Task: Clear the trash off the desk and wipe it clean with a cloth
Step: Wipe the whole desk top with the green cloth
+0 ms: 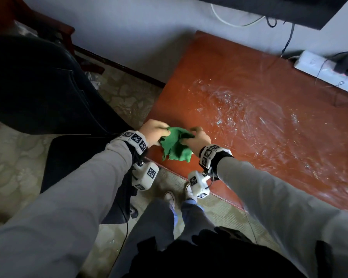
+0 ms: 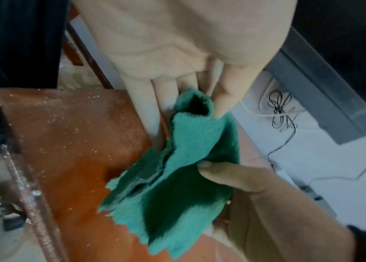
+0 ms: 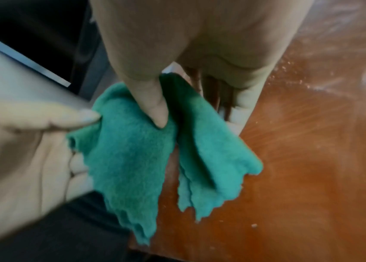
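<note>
The green fleecy cloth with the scalloped edge [image 1: 176, 144] hangs bunched between my two hands, just above the near left corner of the glossy red-brown wooden bench [image 1: 249, 81]. My left hand [image 1: 154, 132] pinches its upper fold between thumb and fingers [image 2: 148, 109]; my right hand [image 1: 197, 139] pinches the other side, thumb pressed into the pile. Both sets of fingers are clenched on the cloth, with the loose tails dangling below them.

My worry is that the cloth is folded over itself. If I press it down like this, only a narrow ridge would meet the bench and I would smear the wet swirls and pale specks [image 1: 247, 115] lying out beyond my right fingers, not lift them. With the corner so close under my left fingers, crumbs could also be pushed over the edge onto the patterned floor [image 1: 18, 161]. Farther past my fingertips, by the wall, sits a white power strip [image 1: 327, 71] with dark cables; a damp sweep reaching it would be risky.

Both forearms come in from below and converge, wrists level, palms turned toward each other.
</note>
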Demonstrator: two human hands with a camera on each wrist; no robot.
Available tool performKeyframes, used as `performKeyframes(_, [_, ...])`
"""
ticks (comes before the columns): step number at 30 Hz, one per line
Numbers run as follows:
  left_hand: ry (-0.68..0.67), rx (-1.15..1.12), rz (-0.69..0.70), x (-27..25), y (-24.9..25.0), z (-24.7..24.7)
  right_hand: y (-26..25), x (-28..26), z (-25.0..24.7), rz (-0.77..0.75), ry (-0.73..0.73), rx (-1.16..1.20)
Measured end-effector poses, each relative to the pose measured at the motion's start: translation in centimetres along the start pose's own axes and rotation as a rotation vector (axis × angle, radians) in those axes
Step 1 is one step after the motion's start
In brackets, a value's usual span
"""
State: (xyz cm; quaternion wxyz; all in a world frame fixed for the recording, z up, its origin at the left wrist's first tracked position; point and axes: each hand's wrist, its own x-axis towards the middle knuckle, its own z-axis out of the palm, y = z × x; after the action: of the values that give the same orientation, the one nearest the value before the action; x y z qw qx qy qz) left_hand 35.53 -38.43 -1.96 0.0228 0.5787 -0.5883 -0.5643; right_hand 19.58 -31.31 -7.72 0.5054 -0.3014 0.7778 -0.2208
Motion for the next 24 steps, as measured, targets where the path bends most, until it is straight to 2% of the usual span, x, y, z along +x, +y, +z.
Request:
performKeyframes(2, [0.004,-0.012,0.014,0.1,0.5,-0.6,0.0,0.5,0.1,0.055,-0.021,0.032])
performKeyframes(7, [0.036,0.115,0.083,1.2,1.3,-2.7,-0.7,0.7,-0.4,0.046,-0.057,-0.298])
performKeyframes(11, [0.083,0.369,0.247,2.5,3.4,-5.6,-3.2,0.2,-3.3,-0.149,0.099,-0.446])
performKeyframes(16, [0.176,0.553,0.505,3.6,5.7,-8.0,-5.8,-1.0,-6.0,-0.444,0.326,-0.628])
performKeyframes(17, [0.199,0.623,0.535,3.5,5.5,-8.1,-5.5,-1.1,-5.9,-0.465,0.348,-0.674])
performKeyframes(19, [0.198,0.786,0.557,4.4,3.3,-7.8,-4.0,-1.4,-4.5,-0.414,0.341,-0.786])
performKeyframes(21, [0.072,0.911,0.602,5.9,-0.1,-7.1,-1.4,-2.1,-2.3,-0.316,0.246,-0.895])
performKeyframes(24, [-0.252,1.197,0.601,6.4,-5.2,-5.6,2.9,-3.3,1.8,-0.18,0.064,-0.953])
